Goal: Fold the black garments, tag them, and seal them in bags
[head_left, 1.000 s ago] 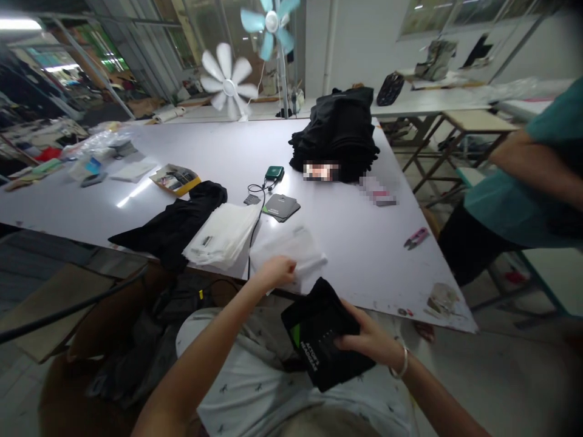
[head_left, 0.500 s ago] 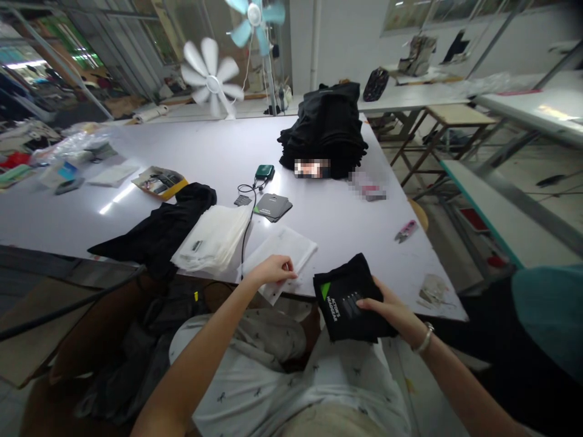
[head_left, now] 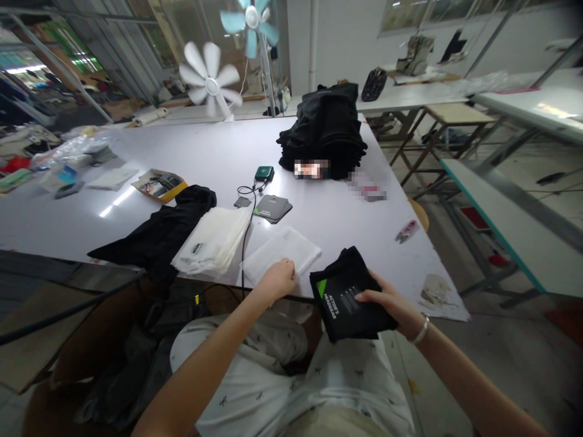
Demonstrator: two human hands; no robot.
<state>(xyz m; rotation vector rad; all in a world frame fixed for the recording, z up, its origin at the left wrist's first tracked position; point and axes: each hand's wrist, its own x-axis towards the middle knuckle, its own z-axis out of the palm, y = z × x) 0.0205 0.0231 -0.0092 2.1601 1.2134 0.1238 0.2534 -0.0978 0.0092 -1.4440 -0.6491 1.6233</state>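
Shifted rightward since a second ago, the folded black, card-topped fabric bundle (head_left: 344, 290) hangs gripped in the right hand (head_left: 392, 306), beside the glossy white table (head_left: 359, 226). Curled at a translucent white plastic bag (head_left: 283, 246), the left hand (head_left: 277, 280) hides any pinch.

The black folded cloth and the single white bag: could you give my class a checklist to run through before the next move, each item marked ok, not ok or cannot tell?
1. Right hand has a grip on the black folded cloth: ok, thumb on top.
2. Printed card faces up on the cloth: ok, "ACTOR'S HEADGEAR" shows.
3. Left hand has a grip on the single white bag: cannot tell; fingers curl over its near edge, tips hidden.
4. Cable is off the single white bag: cannot tell; it passes right by the bag's left corner.
5. Pink snips are away from both hands: ok.
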